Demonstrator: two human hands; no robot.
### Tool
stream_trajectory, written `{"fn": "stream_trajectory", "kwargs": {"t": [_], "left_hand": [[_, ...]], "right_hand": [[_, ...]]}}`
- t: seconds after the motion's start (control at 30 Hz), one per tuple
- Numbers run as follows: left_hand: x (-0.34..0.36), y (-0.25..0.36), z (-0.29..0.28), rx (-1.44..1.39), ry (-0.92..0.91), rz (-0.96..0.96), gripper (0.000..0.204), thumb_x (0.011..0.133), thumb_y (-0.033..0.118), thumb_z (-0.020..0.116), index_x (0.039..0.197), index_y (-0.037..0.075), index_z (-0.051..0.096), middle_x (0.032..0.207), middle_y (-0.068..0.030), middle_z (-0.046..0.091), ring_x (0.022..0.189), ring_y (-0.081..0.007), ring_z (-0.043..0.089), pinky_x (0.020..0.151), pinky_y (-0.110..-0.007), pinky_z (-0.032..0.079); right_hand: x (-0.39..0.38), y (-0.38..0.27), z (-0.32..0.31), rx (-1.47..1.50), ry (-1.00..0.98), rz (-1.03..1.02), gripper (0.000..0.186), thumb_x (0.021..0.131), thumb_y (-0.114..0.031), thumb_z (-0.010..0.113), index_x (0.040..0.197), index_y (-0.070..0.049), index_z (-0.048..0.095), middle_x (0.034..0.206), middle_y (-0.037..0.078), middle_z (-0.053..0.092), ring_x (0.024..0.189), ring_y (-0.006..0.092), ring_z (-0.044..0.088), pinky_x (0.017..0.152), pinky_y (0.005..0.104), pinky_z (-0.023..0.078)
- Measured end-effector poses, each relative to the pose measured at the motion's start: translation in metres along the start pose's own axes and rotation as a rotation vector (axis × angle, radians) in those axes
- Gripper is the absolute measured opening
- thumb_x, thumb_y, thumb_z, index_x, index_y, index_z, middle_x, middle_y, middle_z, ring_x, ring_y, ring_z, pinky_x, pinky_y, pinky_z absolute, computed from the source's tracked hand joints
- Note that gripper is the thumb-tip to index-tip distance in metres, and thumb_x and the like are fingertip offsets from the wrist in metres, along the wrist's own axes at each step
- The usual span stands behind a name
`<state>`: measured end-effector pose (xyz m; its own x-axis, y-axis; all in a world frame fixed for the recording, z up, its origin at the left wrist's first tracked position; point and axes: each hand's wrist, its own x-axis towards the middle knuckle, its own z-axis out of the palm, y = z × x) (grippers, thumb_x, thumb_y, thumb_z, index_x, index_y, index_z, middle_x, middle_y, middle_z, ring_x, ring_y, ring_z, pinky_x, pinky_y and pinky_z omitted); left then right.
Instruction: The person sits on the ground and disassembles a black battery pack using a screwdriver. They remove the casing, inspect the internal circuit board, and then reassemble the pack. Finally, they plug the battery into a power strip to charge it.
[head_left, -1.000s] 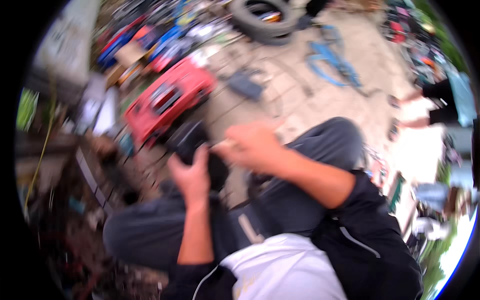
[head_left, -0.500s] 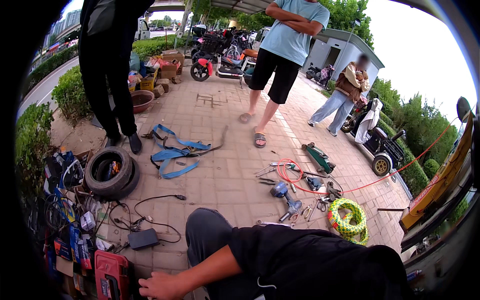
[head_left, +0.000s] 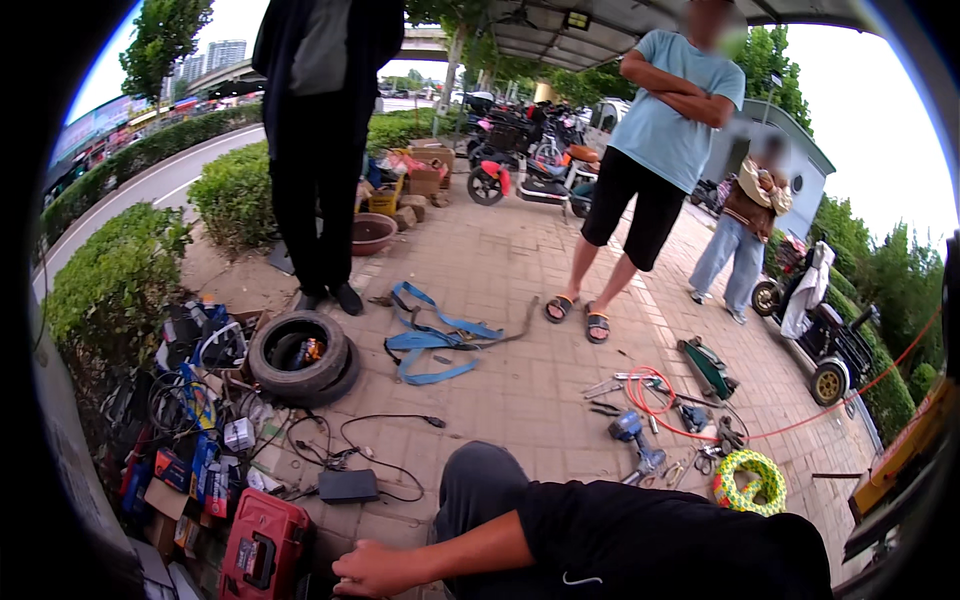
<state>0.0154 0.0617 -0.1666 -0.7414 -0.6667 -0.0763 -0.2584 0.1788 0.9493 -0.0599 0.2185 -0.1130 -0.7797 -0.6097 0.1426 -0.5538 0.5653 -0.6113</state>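
One second ago, saw both hands; now see just the right hand (head_left: 378,568), curled near the red case (head_left: 272,518), low left. Cannot tell its grip or follow the work.

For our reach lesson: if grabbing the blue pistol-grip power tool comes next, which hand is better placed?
Probably the right hand: the blue pistol-grip power tool lies beyond its black sleeve, though the hand is beside the red toolbox. The left hand is out of view.

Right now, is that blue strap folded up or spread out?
Spread out: the blue strap lies in loose, open loops across the paving.
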Motion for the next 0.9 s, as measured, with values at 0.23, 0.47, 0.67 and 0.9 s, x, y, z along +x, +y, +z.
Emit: {"fn": "stream_trajectory", "kwargs": {"t": [0.23,0.47,0.67,0.9], "left_hand": [[-0.001,0.01,-0.01,0.13,0.095,-0.084,0.082,0.068,0.043,0.083,0.119,-0.013,0.05,0.111,-0.0296,0.061,0.1,-0.0371,0.061,0.089,-0.043,0.049],[-0.006,0.012,-0.018,0.086,0.116,-0.049,0.081,0.068,0.043,0.084,0.118,-0.012,0.051,0.109,-0.0292,0.061,0.099,-0.038,0.061,0.089,-0.043,0.049],[-0.01,0.014,-0.026,0.072,0.105,-0.045,0.078,0.069,0.042,0.083,0.117,-0.011,0.052,0.109,-0.0286,0.062,0.099,-0.0374,0.061,0.089,-0.042,0.049],[-0.002,0.008,-0.011,0.004,0.05,-0.071,0.066,0.077,0.035,0.077,0.117,-0.009,0.05,0.111,-0.0228,0.06,0.095,-0.0294,0.06,0.086,-0.04,0.047]], "right_hand": [[0.004,-0.024,-0.015,-0.015,0.094,-0.165,0.032,0.092,-0.041,0.053,0.09,-0.009,0.049,0.088,0.012,0.053,0.078,0.0337,0.056,0.065,0.0433,0.041],[0.004,-0.02,-0.001,-0.145,-0.014,-0.062,0.027,0.092,-0.036,0.055,0.094,-0.011,0.047,0.09,0.01,0.049,0.08,0.0294,0.053,0.066,0.0395,0.039],[0.002,-0.013,0.012,-0.181,0.014,-0.178,0.03,0.092,-0.04,0.054,0.096,-0.011,0.048,0.087,0.01,0.052,0.075,0.0313,0.056,0.064,0.041,0.041],[-0.003,-0.025,-0.013,-0.17,0.005,-0.108,0.029,0.088,-0.032,0.059,0.103,-0.01,0.046,0.095,0.008,0.049,0.081,0.029,0.055,0.068,0.0398,0.04]]}}
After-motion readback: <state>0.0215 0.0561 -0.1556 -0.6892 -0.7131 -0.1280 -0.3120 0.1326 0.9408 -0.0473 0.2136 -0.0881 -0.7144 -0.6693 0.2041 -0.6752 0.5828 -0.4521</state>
